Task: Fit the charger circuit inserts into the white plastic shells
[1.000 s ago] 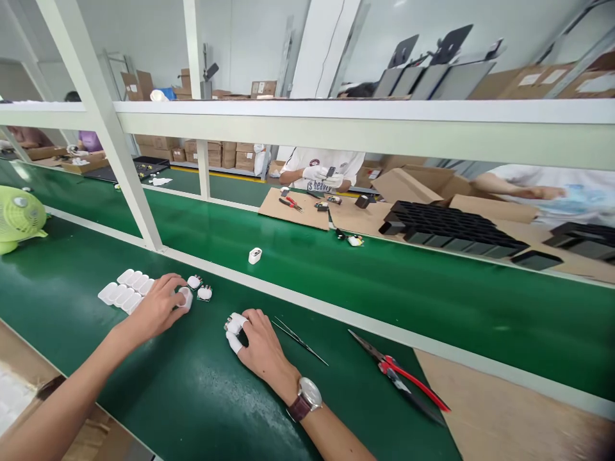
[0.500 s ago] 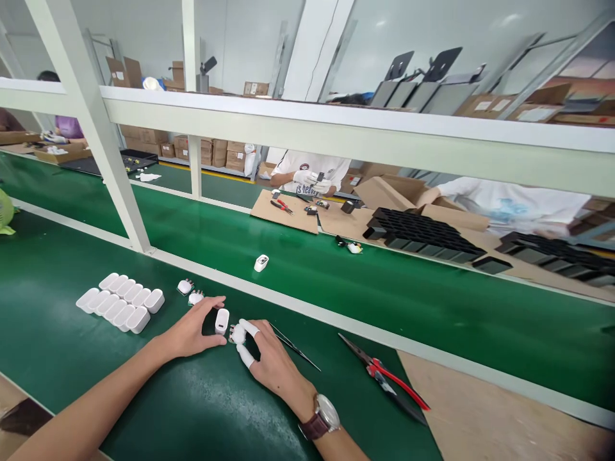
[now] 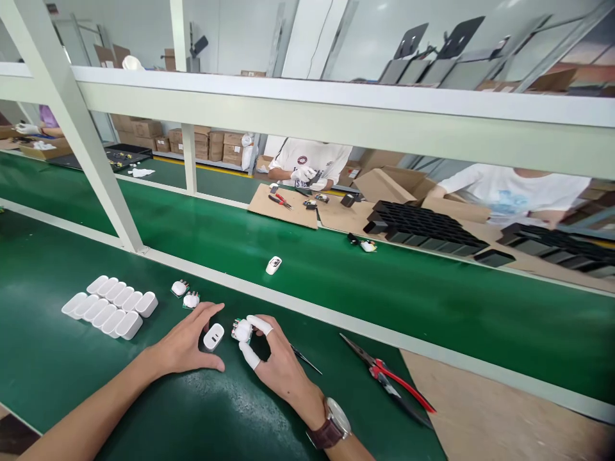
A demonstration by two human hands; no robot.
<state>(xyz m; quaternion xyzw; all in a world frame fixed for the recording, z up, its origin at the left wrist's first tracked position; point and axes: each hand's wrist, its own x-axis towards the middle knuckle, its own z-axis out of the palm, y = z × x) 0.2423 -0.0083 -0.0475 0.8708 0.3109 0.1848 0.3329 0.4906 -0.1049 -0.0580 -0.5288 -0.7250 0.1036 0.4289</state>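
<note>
Ok, white shell point(image 3: 213, 336) sits on the green belt point(image 3: 216, 410), left hand point(image 3: 185, 349) pinching it, likely to steady it. Just right of the shell, right hand point(image 3: 281, 368) nips the plug insert point(image 3: 241, 330) in cotted fingertips point(image 3: 250, 356), probably for grip. Spare shells point(image 3: 110, 310) well left; pliers point(image 3: 389, 378) well right.

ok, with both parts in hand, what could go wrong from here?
1. The left hand is bare on the white charger shell, while the right hand grips the plug module with finger cots: smudging seems possible.
2. The tweezers lie beside the right hand; a wrist shift could snag them.
3. Two spare modules sit loose on the belt near the left hand, easy to bump.
</note>
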